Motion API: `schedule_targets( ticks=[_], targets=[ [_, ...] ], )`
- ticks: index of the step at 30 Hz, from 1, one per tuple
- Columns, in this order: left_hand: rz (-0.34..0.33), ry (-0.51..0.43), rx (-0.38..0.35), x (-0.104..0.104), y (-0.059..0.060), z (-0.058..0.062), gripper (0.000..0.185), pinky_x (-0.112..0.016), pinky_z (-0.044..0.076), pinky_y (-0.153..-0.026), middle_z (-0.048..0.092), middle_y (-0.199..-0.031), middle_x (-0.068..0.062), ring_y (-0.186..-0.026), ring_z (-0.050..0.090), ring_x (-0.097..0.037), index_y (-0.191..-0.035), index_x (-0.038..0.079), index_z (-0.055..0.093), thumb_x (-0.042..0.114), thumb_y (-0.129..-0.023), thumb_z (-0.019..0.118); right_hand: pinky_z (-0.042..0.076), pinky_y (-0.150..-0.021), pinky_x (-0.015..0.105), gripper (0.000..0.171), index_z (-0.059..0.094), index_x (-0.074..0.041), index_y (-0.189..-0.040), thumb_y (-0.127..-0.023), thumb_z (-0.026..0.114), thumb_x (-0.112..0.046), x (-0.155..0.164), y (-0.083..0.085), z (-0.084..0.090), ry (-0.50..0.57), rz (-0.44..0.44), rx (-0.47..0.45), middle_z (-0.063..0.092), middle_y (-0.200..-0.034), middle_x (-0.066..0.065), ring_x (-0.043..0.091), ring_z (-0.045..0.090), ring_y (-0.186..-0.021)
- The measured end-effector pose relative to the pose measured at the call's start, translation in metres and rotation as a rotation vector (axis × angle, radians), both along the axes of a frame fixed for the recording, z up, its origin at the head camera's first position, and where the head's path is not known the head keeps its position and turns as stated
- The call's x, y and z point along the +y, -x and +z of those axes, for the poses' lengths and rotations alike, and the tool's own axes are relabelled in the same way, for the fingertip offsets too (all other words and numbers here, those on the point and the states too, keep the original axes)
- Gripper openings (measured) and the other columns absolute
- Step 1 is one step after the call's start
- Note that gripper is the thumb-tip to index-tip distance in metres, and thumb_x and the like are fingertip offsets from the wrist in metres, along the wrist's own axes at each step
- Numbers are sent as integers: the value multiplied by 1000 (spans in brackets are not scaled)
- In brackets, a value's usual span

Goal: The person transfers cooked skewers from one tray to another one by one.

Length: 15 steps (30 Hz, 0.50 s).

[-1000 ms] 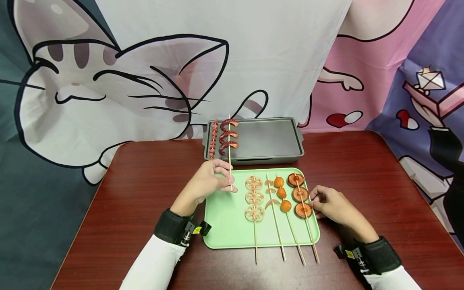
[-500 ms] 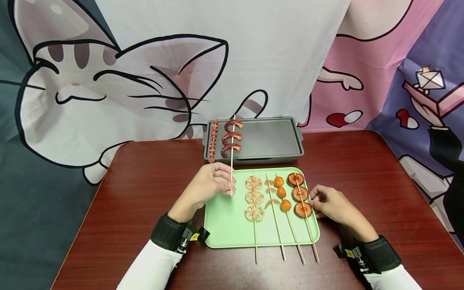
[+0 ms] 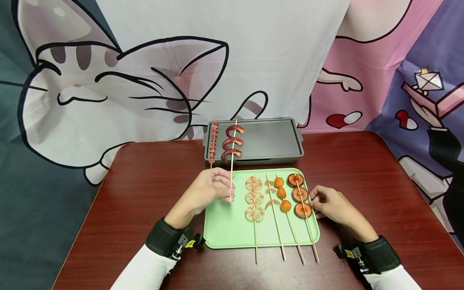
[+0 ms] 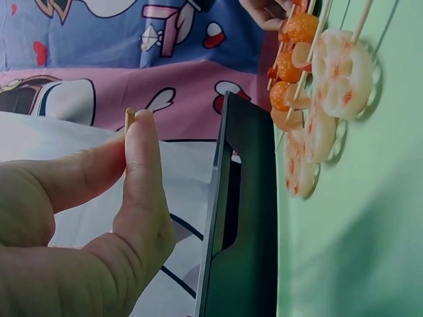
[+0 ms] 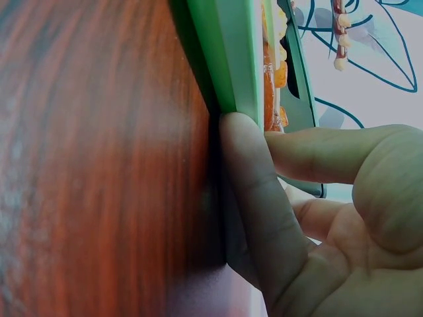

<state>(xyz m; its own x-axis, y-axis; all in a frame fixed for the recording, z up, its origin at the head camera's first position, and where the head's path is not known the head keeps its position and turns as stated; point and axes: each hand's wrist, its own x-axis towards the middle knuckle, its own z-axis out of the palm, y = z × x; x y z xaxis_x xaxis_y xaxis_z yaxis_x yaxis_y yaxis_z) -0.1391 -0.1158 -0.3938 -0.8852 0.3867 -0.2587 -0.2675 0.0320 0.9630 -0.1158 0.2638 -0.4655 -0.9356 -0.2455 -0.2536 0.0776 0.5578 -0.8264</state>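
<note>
Centrally: green tray (image 3: 224,229), on a dark red table (image 3: 127,201); all places below are taken from this tray.

Left hand (image 3: 208,190): at the tray's far left corner, thumb and forefinger curled and pinching the lower end of a sausage skewer (image 3: 232,161). In the left wrist view the stick's blunt tip shows just above the pressed fingertips (image 4: 140,142).

Sausage skewer: held nearly upright, stick foot over the tray's far left part, three dark red curled pieces at its upper end, standing before the grey tray (image 3: 268,141) beyond the green tray's far edge.

Second sausage skewer (image 3: 213,141): small red pieces, lying at the grey tray's left edge.

Right hand (image 3: 331,205): at the tray's right edge, fingers loosely curled, gripping nothing; fingertips touch the rim beside the mushroom skewer (image 3: 301,195). In the right wrist view one finger (image 5: 254,191) lies pressed along the tray's outer wall (image 5: 228,59).

On the tray, left to right: lotus root skewer (image 3: 254,197), thin pale-slice skewer (image 3: 271,193), orange ball skewer (image 3: 282,194), mushroom skewer. All four lie flat, side by side, stick ends overhanging the near edge.

Behind: cartoon cat backdrop (image 3: 108,92).
</note>
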Motion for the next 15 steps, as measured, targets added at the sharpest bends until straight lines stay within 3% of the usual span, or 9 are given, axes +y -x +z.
schedule_targets(
  ticks=[15],
  targets=[
    [-32, -4, -23, -2, -10, -2, 39, -37, 67, -71, 64, -86, -10, -69, 73, -20, -124, -14, 48, -16, -89, 66, 64, -59, 29, 8, 61, 2, -101, -95, 67, -1, -1, -1, 1, 0, 3, 2, 66, -83, 8, 15, 69, -70]
  ],
)
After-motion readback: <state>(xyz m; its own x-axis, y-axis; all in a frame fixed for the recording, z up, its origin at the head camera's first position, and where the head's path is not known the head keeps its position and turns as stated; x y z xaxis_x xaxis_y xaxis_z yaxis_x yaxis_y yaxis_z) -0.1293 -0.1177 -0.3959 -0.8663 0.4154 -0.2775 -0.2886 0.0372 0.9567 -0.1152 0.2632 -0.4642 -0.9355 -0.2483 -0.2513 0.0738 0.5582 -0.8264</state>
